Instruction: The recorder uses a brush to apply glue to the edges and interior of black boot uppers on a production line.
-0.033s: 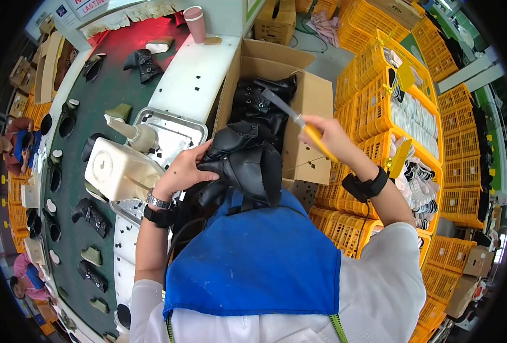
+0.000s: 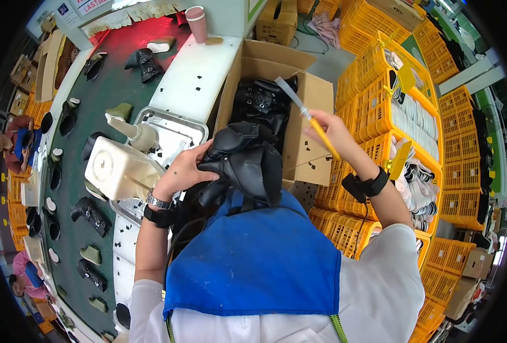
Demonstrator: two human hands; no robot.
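Two bare hands work over a black leather boot (image 2: 243, 166) held against a blue apron (image 2: 253, 257). Far out to the left of the fingers, a dark green conveyor belt (image 2: 107, 91) carries a line of black boots and olive shoe lasts. Nearer, just left of the left hand's knuckles, a cream plastic jug with a spout (image 2: 119, 166) sits in a shallow metal tray (image 2: 176, 128) on the white workbench (image 2: 199, 68). The left hand (image 2: 183, 171) grips the boot's upper from the left side; its fingers are curled together over the folded leather, with the thumb pressed on the near edge. A metal watch and a black band circle that wrist. Beyond the fingertips stands an open brown cardboard box (image 2: 302, 137) holding more black boots. To the right, the right hand (image 2: 333, 130) is raised clear of the boot, above the box's right wall; its fingers pinch a thin yellow-handled brush (image 2: 313, 123) whose pale tip slants up and left over the box. A black strap wraps this wrist. Right of that hand rise stacked yellow plastic crates (image 2: 402, 108) filled with white insoles.
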